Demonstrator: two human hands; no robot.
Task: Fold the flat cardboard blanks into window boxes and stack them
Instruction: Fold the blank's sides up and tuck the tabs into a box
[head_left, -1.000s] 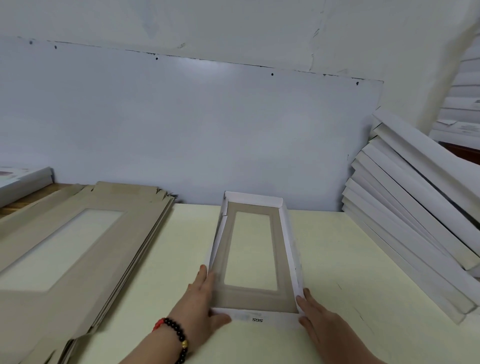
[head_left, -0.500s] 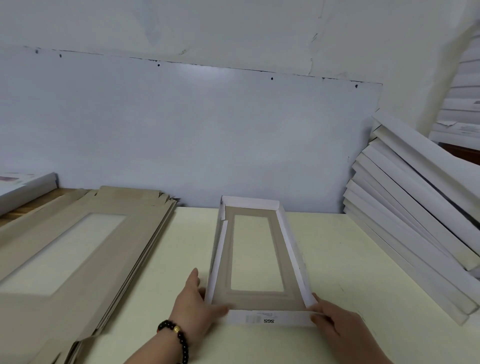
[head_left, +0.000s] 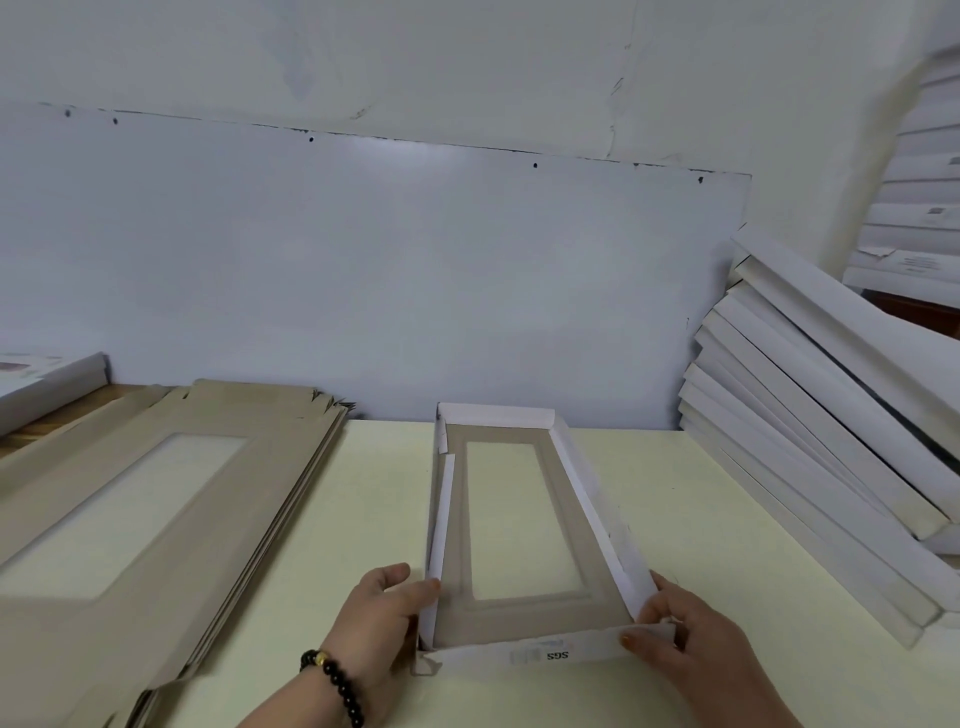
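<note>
Both grips clamped: left hand (head_left: 382, 610) and right hand (head_left: 691, 639) pinch the half-folded white-and-grey cardboard window box (head_left: 524, 535) at near corners; light, flimsy, creases easily

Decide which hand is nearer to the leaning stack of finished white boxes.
Right. The right hand grips the half-folded window box at its near right corner, on the side of the leaning stack of finished white boxes; the left hand holds the opposite wall.
</note>
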